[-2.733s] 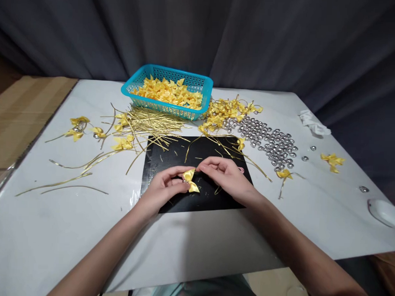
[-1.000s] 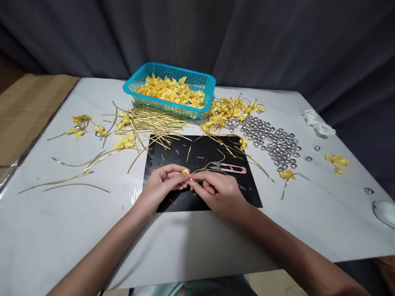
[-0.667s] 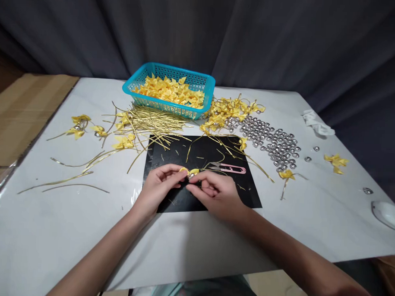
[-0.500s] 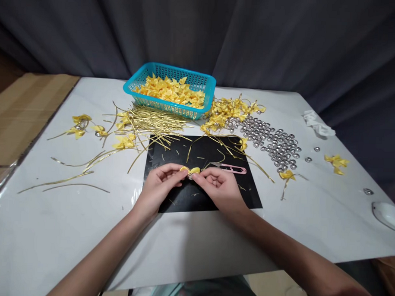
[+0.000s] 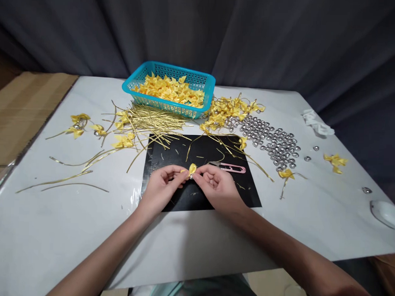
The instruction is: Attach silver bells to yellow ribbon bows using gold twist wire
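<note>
Over the black mat (image 5: 182, 203), my left hand (image 5: 165, 183) and my right hand (image 5: 217, 183) meet at the fingertips. Pinched between them is a small yellow ribbon flower (image 5: 192, 168), with a silvery bead (image 5: 191, 176) at its lower side. Both hands are closed, thumbs toward me, and the fingertips cover part of the flower. Beyond my right hand lie pink-handled thread snips (image 5: 232, 168) on the mat. Scraps of gold wire are scattered around them.
A blue basket (image 5: 168, 104) of yellow ribbon pieces stands at the back. Before it lies a pile of gold wires (image 5: 153, 122). Rightward are heaped yellow flowers (image 5: 224, 110) and many silver beads (image 5: 275, 144). A white object (image 5: 386, 214) sits at the right edge, crumpled tissue (image 5: 317, 122) behind.
Between my fingertips the flower has turned, so one petal now stands upright and the bead shows more. My hands stay in nearly the same place.
</note>
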Demonstrator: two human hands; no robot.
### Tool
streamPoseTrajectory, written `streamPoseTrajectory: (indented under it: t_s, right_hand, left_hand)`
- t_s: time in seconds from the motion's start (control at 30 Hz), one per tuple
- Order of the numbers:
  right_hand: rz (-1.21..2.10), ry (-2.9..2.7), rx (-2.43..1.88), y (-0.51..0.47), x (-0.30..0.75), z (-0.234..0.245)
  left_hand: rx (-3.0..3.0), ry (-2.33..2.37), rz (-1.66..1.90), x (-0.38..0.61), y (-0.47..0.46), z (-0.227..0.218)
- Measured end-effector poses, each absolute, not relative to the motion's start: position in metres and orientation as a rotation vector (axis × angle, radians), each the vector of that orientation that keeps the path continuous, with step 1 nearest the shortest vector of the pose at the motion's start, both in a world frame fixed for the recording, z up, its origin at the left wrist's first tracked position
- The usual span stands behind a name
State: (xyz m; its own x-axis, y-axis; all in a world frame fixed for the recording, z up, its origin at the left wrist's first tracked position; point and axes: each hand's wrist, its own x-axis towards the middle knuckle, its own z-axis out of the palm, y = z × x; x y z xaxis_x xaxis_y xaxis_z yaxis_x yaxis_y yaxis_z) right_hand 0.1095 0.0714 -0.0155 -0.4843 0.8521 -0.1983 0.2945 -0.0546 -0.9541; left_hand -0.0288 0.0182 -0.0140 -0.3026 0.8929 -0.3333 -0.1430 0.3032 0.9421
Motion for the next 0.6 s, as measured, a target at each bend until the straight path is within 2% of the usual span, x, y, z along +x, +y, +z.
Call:
streamPoseTrajectory:
  t_s: [0.17,0.4,0.6]
  right_hand:
    - [1.375,-1.892,-1.199,0.0699,0.1107,-0.0155]
    - [1.699,-1.689,-1.208,0.0735,0.1064,-0.0116]
    - [1.795,-1.625,-1.182,0.0731,0.1054,-0.0096]
  left_hand:
    - [0.651,1.443,1.245,-0.0276,0.0172,-0.0186]
    - [0.690,1.518,1.314,-0.0299,0.0160,-0.0139]
    - [0.888,1.610,1.335,-0.0294,0.0144,-0.0107]
